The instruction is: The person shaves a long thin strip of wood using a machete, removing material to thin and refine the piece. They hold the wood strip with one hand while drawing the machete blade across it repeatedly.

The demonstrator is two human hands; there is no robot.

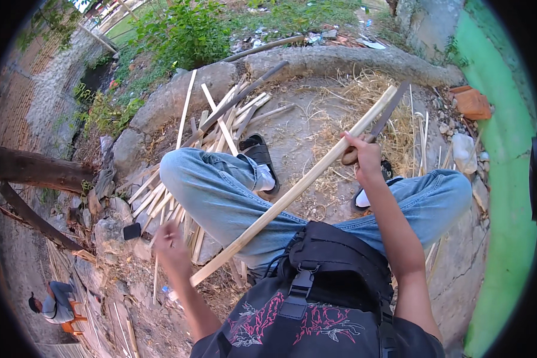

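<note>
A long pale wooden strip (292, 197) slants across my lap, from the upper right down to my left forearm. My right hand (364, 158) is closed round the brown wooden handle of a large knife (390, 112). Its dark blade lies along the strip's far right end, and my thumb and fingers also touch the strip. My left hand (172, 247) is raised to the left of the strip's lower end, with curled, blurred fingers. Whether anything is in them I cannot make out. The strip's near end passes behind my left wrist.
Several pale strips (224, 128) lie piled beyond and beside my left knee. Curly shavings (376, 101) cover the ground ahead. A low concrete edge (352, 62) curves behind; a green wall (498, 209) stands right. At far left a person (58, 304) sits on an orange chair.
</note>
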